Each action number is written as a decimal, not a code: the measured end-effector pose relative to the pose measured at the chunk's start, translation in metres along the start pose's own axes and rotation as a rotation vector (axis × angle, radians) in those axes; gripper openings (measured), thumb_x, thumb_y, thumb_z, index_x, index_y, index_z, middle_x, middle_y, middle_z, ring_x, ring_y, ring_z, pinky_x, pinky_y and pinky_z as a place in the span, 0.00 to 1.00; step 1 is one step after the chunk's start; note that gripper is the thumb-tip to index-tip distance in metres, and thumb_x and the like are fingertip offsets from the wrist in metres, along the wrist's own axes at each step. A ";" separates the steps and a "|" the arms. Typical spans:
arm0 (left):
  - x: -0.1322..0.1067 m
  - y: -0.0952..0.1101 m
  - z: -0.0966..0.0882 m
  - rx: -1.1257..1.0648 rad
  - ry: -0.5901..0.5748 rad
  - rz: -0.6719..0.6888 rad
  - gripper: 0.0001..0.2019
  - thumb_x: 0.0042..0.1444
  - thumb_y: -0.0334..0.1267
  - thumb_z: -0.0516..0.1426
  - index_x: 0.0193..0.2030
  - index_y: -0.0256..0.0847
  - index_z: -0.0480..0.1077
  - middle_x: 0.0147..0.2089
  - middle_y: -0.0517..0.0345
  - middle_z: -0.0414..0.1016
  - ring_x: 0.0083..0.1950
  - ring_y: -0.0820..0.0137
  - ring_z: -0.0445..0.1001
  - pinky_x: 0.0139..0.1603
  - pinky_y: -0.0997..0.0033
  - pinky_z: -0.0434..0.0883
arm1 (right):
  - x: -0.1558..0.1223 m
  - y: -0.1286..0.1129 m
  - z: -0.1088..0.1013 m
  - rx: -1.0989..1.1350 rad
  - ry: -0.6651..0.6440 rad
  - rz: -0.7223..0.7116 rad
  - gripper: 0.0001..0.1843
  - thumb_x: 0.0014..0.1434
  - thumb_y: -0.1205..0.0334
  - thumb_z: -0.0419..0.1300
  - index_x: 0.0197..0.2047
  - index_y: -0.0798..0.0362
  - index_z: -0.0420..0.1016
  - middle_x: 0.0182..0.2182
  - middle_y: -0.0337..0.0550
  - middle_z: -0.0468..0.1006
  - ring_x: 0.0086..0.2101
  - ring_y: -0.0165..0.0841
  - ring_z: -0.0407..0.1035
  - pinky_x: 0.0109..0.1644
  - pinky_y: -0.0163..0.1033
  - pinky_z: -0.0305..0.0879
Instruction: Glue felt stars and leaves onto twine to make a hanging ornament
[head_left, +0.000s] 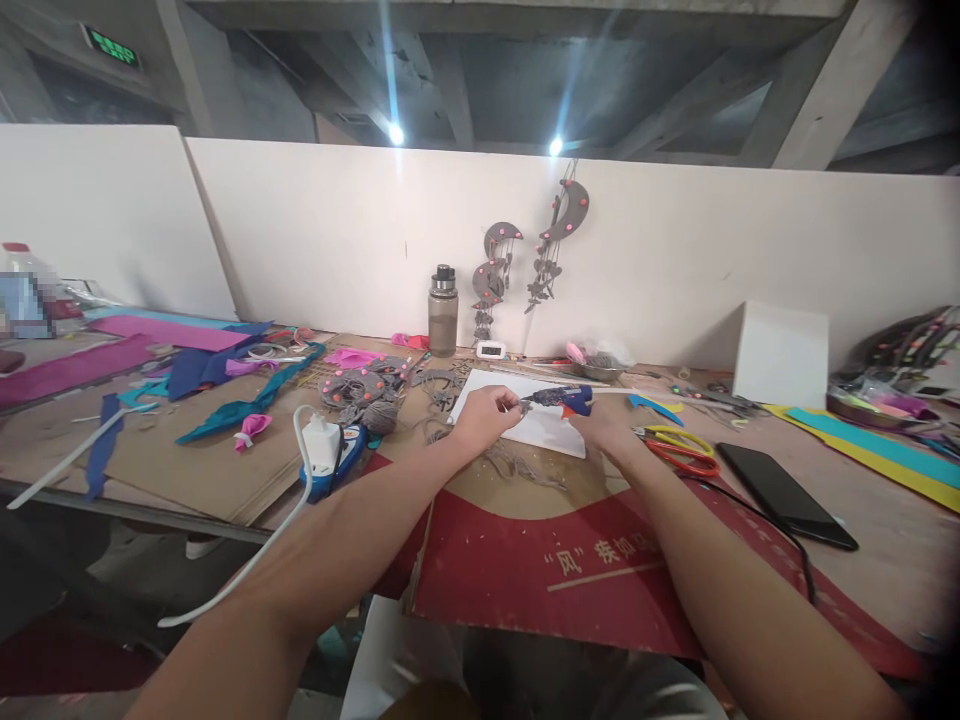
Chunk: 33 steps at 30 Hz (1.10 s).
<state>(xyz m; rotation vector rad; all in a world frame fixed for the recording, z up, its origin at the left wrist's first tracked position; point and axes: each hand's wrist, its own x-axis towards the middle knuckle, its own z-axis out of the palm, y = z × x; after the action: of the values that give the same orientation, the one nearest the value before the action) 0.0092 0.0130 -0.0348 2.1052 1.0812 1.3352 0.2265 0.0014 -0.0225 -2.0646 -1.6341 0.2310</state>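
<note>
In my right hand (606, 425) is a blue hot glue gun (553, 395) with an orange trigger, its nozzle pointing left. My left hand (486, 413) is pinched closed close to the nozzle. What sits between its fingertips is too small to make out, though a bit of grey shows there. Beneath both hands lies a white sheet (517, 385). Loose grey yarn (521, 465) trails over the brown and red cardboard (525, 560) in front. Red-and-yellow-handled scissors (682, 450) lie right of my right hand.
A phone (784, 495) and a black cable lie to the right. On the left stand a blue power strip (319, 480) with a white plug and a grey yarn ball (379, 417). A bottle (443, 315) stands near the white wall panel, where grey crescent hangings (568, 212) are propped.
</note>
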 end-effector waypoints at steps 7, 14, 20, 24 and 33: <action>0.001 -0.011 0.003 -0.305 -0.010 -0.305 0.06 0.47 0.38 0.60 0.27 0.38 0.71 0.21 0.63 0.67 0.21 0.77 0.62 0.24 0.75 0.60 | -0.004 -0.004 -0.002 0.158 0.024 0.060 0.05 0.43 0.69 0.60 0.28 0.55 0.72 0.25 0.47 0.76 0.32 0.41 0.74 0.31 0.37 0.65; 0.003 -0.012 0.007 -0.542 0.033 -0.478 0.07 0.41 0.35 0.64 0.25 0.36 0.70 0.19 0.64 0.65 0.19 0.79 0.60 0.21 0.76 0.60 | -0.010 -0.011 0.002 0.448 0.039 0.056 0.12 0.48 0.67 0.58 0.38 0.56 0.66 0.32 0.47 0.75 0.25 0.31 0.72 0.23 0.35 0.69; 0.014 -0.013 -0.010 -0.771 0.180 -0.551 0.11 0.37 0.36 0.66 0.24 0.35 0.70 0.26 0.59 0.70 0.23 0.80 0.62 0.22 0.77 0.59 | -0.034 -0.035 -0.007 0.921 -0.009 -0.280 0.25 0.47 0.67 0.57 0.49 0.51 0.58 0.45 0.45 0.74 0.25 0.26 0.70 0.23 0.34 0.69; 0.016 -0.008 -0.018 -0.846 0.207 -0.555 0.13 0.35 0.38 0.68 0.24 0.35 0.71 0.28 0.57 0.71 0.23 0.81 0.61 0.21 0.78 0.56 | -0.045 -0.045 -0.009 0.985 -0.095 -0.428 0.24 0.51 0.60 0.59 0.50 0.51 0.58 0.44 0.45 0.74 0.23 0.24 0.65 0.23 0.33 0.65; 0.017 -0.009 -0.022 -0.946 0.205 -0.588 0.13 0.36 0.36 0.69 0.26 0.35 0.72 0.29 0.57 0.72 0.24 0.81 0.61 0.22 0.80 0.58 | -0.039 -0.038 0.000 0.762 -0.031 -0.495 0.21 0.56 0.58 0.56 0.53 0.50 0.59 0.42 0.43 0.74 0.23 0.25 0.61 0.25 0.35 0.66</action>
<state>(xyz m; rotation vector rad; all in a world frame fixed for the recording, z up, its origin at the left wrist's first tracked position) -0.0096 0.0309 -0.0213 0.8987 0.7936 1.3709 0.1835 -0.0296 -0.0111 -1.0697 -1.6647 0.5991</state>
